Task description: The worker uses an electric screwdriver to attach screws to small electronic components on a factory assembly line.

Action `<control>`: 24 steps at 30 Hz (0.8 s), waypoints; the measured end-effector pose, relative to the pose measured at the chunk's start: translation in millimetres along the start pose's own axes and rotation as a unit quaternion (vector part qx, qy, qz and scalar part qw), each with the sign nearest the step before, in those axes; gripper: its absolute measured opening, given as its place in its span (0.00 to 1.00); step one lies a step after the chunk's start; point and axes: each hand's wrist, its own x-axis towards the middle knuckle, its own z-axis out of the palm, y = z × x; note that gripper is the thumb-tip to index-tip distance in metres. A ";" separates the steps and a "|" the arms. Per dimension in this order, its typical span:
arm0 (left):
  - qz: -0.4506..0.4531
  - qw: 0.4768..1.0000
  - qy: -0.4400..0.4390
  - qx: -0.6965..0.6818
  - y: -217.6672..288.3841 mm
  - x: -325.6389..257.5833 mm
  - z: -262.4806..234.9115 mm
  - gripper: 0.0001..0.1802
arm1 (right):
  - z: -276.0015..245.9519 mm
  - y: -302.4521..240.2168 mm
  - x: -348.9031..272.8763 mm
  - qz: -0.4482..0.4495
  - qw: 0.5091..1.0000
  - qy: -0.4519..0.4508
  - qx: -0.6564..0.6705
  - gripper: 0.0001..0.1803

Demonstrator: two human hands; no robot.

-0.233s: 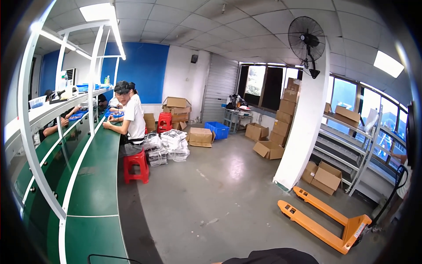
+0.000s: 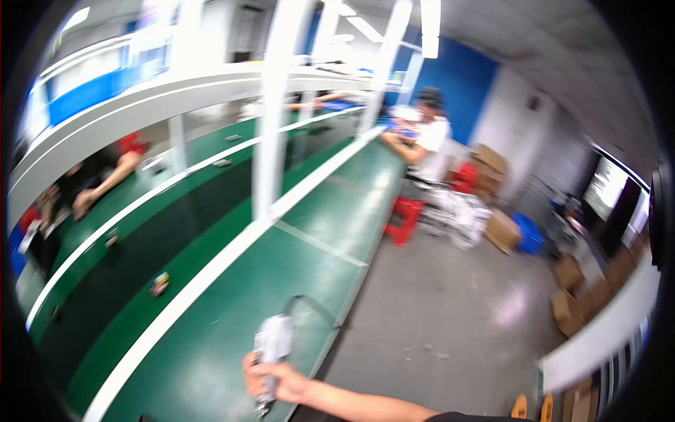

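One hand (image 2: 278, 383) shows in the head view, low down over the near end of the green workbench (image 2: 330, 211), and by the way the forearm comes in from the lower right edge I take it for the person's right; the left is nowhere in sight. Its fingers (image 2: 254, 371) are wrapped tight around a small grey, silvery thing (image 2: 271, 352), maybe a packet or a part, too blurred to name, which stands upright out of the fist above the bench's near corner. A thin dark cable (image 2: 309, 304) arcs up off the bench surface just beyond that thing, close to the bench's floor-side edge. The bench runs away from the hand as a long green strip, with a white rail (image 2: 211, 271) along its far side and a darker belt (image 2: 140, 253) beyond that rail. A white post (image 2: 271, 119) rises from the rail about midway along, and a white shelf (image 2: 162, 98) curves overhead above the belt. At the far end of the bench a person in a white shirt (image 2: 430, 141) leans on it, with a red stool (image 2: 404, 218) just beside the bench below them. Across the belt another person's arm in a red sleeve (image 2: 116, 169) rests at the opposite side. Cardboard boxes (image 2: 503, 228) and a blue bin (image 2: 527, 235) sit on the grey floor (image 2: 450, 309) well off from the bench.
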 end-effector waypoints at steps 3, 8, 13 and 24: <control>0.009 0.995 -0.074 -0.071 28.8 7.9 15.4 0.08 | -4.2 -13.4 -9.2 -0.045 0.999 0.020 0.016 0.06; -0.020 0.983 -0.020 -0.182 11.4 -24.1 33.3 0.04 | 21.6 34.0 -9.5 -0.053 0.997 -0.054 0.025 0.07; -0.096 0.933 -0.007 -0.347 26.4 -33.7 53.9 0.07 | 48.5 42.1 -22.3 -0.124 0.990 -0.057 -0.029 0.07; -0.119 0.946 0.063 -0.295 35.3 -55.7 69.1 0.10 | 51.9 56.6 -7.0 -0.055 0.997 -0.026 0.037 0.05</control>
